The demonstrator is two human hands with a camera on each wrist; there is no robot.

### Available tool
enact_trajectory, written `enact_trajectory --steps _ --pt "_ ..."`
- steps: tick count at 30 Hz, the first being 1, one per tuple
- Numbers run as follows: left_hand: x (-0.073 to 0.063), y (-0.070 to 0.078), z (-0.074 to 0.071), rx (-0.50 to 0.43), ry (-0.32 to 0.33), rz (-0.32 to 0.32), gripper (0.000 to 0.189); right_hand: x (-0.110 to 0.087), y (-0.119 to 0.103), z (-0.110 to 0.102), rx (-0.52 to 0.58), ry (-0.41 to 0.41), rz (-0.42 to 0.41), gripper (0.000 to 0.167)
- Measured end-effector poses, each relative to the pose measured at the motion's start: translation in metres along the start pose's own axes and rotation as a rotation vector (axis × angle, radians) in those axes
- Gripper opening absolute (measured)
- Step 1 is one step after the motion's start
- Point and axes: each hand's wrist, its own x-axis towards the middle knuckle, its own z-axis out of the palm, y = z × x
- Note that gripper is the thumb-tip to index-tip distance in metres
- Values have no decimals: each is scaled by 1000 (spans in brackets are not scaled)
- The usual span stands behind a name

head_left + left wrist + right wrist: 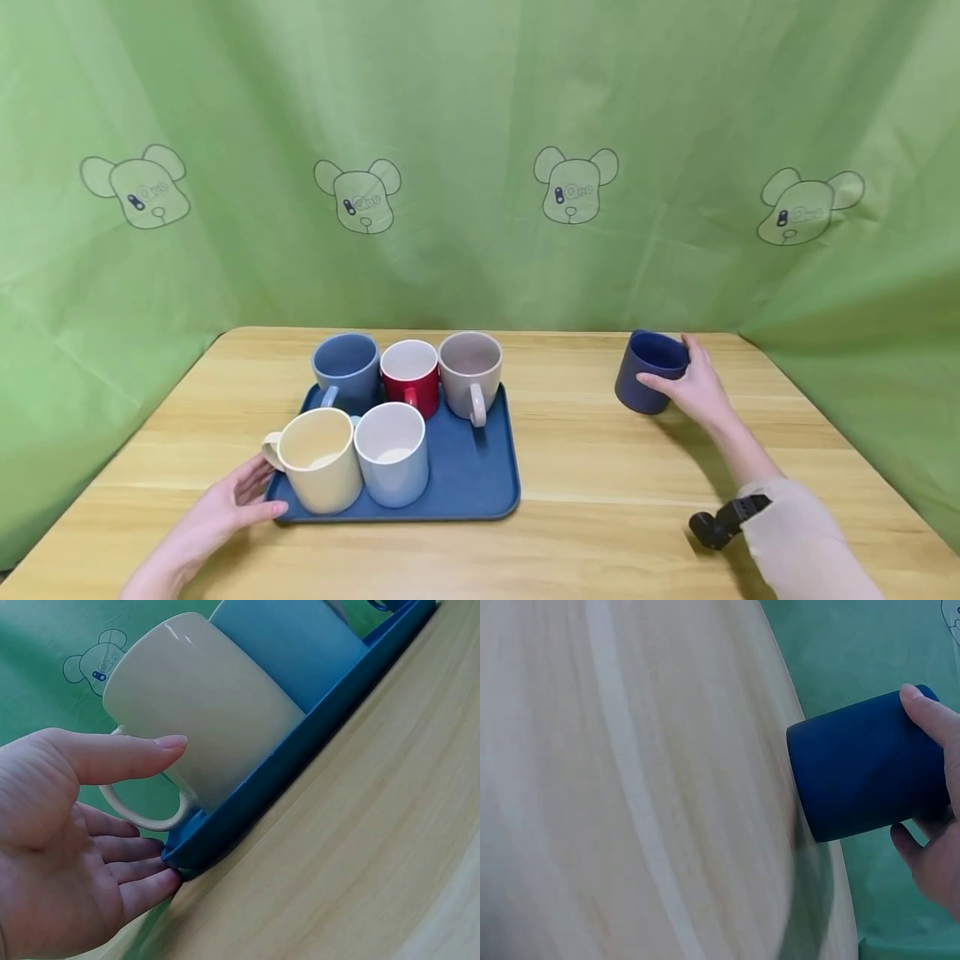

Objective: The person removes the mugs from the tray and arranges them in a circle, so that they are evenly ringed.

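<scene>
My right hand (697, 387) grips a dark blue mug (637, 383) near its rim, thumb on the near side and fingers round the far right. In the right wrist view, the base of this mug (862, 769) is close to the tabletop. My left hand (225, 508) is at the front left corner of a blue tray (472, 475), its fingertips touching the tray's edge in the left wrist view. The thumb overlaps a cream mug (202, 705) there. On the tray, this mug's handle points left, beside a light blue mug (393, 467).
Along the tray's back stand a blue mug (347, 375), a red mug (411, 387) with a white inside and a grey mug (468, 375). A green curtain (480, 250) hangs behind the wooden table (585, 533). A black wrist device (723, 521) sits at my right sleeve.
</scene>
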Motion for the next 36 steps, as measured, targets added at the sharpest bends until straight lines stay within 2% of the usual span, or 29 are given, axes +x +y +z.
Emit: enact_trajectory --steps 6,11,19,26,36 --pt "0 3 -1 1 2 9 85 -6 -10 -8 39 32 -42 98" --pt "0 5 -2 4 -2 12 86 -8 -24 -13 23 45 -91 92" --pt "-2 4 0 4 2 -4 85 -19 -65 -11 20 -16 -150 73" --pt "-1 3 0 1 5 -4 86 -29 -108 9 88 -119 -237 55" --pt "1 1 0 1 9 16 86 -47 -157 59 201 -294 -368 56"
